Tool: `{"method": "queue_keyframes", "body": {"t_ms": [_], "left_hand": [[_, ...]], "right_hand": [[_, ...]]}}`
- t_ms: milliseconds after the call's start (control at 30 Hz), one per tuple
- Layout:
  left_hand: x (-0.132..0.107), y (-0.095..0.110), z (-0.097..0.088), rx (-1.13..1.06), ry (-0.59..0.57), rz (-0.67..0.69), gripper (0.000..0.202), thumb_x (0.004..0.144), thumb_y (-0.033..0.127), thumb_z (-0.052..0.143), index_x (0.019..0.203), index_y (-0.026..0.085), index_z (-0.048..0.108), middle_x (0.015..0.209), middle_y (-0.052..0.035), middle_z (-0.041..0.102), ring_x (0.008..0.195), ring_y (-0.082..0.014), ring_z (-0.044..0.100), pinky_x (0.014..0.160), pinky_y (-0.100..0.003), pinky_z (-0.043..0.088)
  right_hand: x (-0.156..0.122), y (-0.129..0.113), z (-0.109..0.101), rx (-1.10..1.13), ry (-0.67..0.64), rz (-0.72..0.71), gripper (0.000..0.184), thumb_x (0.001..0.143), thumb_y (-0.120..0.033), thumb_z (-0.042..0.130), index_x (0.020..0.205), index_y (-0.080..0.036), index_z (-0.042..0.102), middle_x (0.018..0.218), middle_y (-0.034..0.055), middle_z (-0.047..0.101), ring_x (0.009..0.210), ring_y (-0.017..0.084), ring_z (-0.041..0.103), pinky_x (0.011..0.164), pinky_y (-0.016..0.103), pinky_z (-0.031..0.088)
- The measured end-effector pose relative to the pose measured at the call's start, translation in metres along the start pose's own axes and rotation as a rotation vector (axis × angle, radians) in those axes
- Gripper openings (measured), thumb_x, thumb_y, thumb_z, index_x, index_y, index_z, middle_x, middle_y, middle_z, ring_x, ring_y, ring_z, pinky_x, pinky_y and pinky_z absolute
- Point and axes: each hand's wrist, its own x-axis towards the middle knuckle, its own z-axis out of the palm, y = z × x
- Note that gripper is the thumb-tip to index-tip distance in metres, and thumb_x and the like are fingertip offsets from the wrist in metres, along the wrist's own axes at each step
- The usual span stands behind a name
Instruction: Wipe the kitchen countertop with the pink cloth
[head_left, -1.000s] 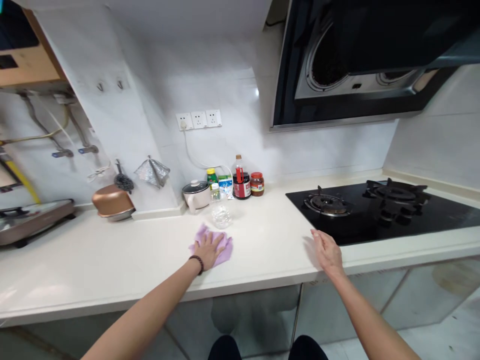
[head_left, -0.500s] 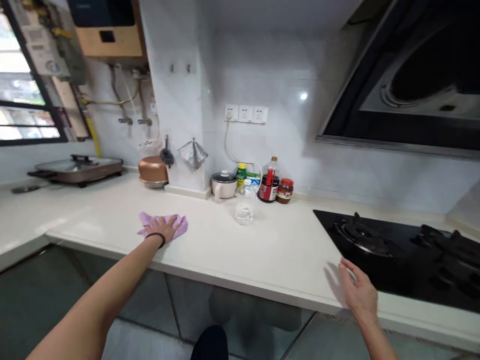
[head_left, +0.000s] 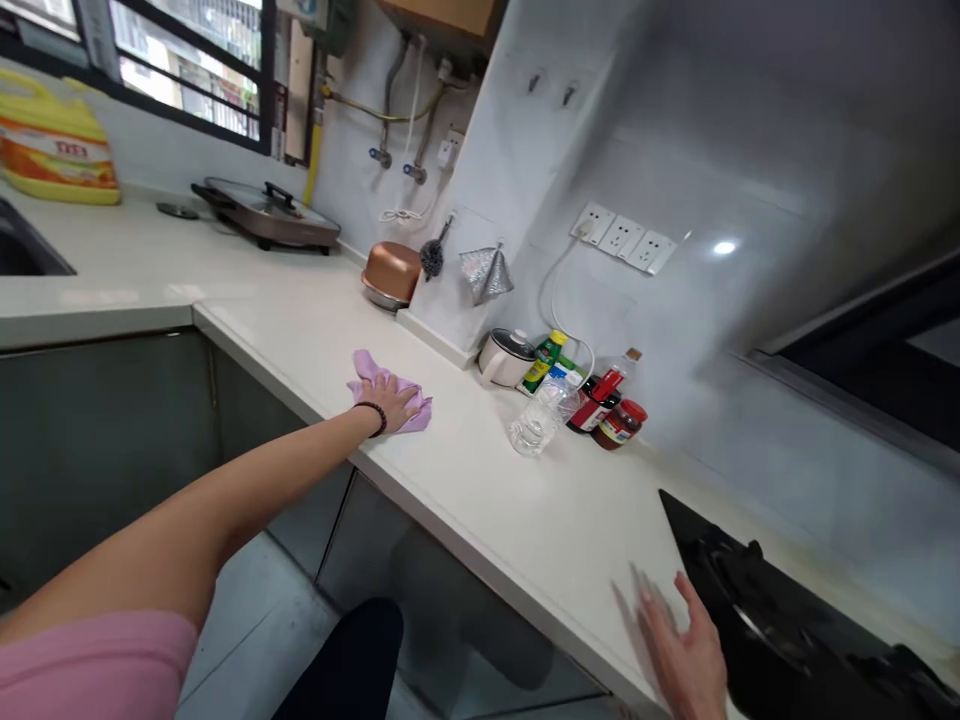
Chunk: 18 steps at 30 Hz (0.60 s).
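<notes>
Spread fingers of my left hand [head_left: 390, 400] lie flat on a crumpled purple cloth [head_left: 367, 364], pressing it to the white countertop [head_left: 480, 480] near the front edge. A dark beaded bracelet circles that wrist. My right hand [head_left: 686, 650] is above the counter by the black gas stove [head_left: 757, 610], its fingers extended and thumb apart, with nothing in it. Farther back on the counter between the hands stands a clear plastic bottle [head_left: 534, 428] holding clear liquid.
Against the wall stand a small lidded pot [head_left: 504, 360], a green bottle [head_left: 541, 362] with a yellow cap and a red-lidded jar [head_left: 619, 424]. A copper-coloured pot [head_left: 393, 270], an electric griddle [head_left: 270, 220], a yellow jug [head_left: 56, 145] and a sink [head_left: 26, 245] are farther left.
My view has turned left and tilted, bringing the yellow jug and sink into sight. My left hand stays on the cloth. The right hand's fingers have spread farther apart.
</notes>
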Motion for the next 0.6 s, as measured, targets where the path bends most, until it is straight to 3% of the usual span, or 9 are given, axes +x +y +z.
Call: {"method": "queue_keyframes", "body": {"t_ms": [67,133,267,367,500,600], "left_hand": [[0.002,-0.001,0.001,-0.041,0.012,0.01,0.07,0.1,0.068,0.039,0.161,0.036,0.049,0.172,-0.0162,0.039,0.157,-0.0498,0.024,0.12,-0.075,0.016],[0.004,-0.001,0.002,-0.063,0.015,0.015,0.071,0.099,0.069,0.041,0.161,0.035,0.049,0.172,-0.0162,0.039,0.158,-0.05,0.022,0.121,-0.074,0.015],[0.005,0.001,0.001,-0.08,0.013,-0.001,0.073,0.099,0.07,0.041,0.162,0.035,0.048,0.173,-0.0156,0.038,0.159,-0.0506,0.021,0.121,-0.073,0.014],[0.004,0.002,-0.001,-0.077,0.019,-0.01,0.073,0.098,0.069,0.042,0.162,0.035,0.048,0.174,-0.0155,0.037,0.16,-0.0511,0.021,0.122,-0.073,0.014],[0.005,0.002,0.002,-0.049,0.018,-0.003,0.073,0.098,0.069,0.04,0.163,0.035,0.047,0.174,-0.0158,0.037,0.16,-0.0503,0.022,0.122,-0.072,0.016],[0.007,0.0,0.005,-0.051,0.034,0.011,0.073,0.098,0.069,0.039,0.162,0.035,0.048,0.174,-0.0159,0.037,0.16,-0.0506,0.023,0.122,-0.073,0.017]], "right_hand": [[0.022,-0.031,0.029,0.071,-0.015,-0.005,0.084,0.083,-0.067,0.075,0.156,-0.031,0.052,0.153,0.017,0.059,0.143,0.048,0.053,0.11,0.074,0.05],[0.043,-0.067,0.071,0.207,0.005,-0.03,0.097,0.083,-0.068,0.076,0.164,-0.027,0.04,0.157,0.0181,0.056,0.147,0.043,0.051,0.118,0.068,0.045],[0.08,-0.128,0.166,0.343,-0.017,0.038,0.115,0.078,-0.068,0.081,0.168,-0.021,0.027,0.162,0.0249,0.048,0.144,0.04,0.053,0.115,0.063,0.049],[0.107,-0.16,0.219,0.431,0.021,0.105,0.127,0.07,-0.068,0.086,0.169,-0.021,0.022,0.165,0.0278,0.041,0.146,0.041,0.05,0.112,0.069,0.048],[0.138,-0.197,0.249,0.467,0.08,0.196,0.145,0.061,-0.072,0.089,0.171,-0.02,0.009,0.173,0.0261,0.028,0.154,0.04,0.041,0.125,0.068,0.035],[0.147,-0.224,0.255,0.434,0.09,0.22,0.15,0.056,-0.07,0.091,0.171,-0.016,0.01,0.171,0.0237,0.034,0.152,0.037,0.044,0.13,0.057,0.033]]}}
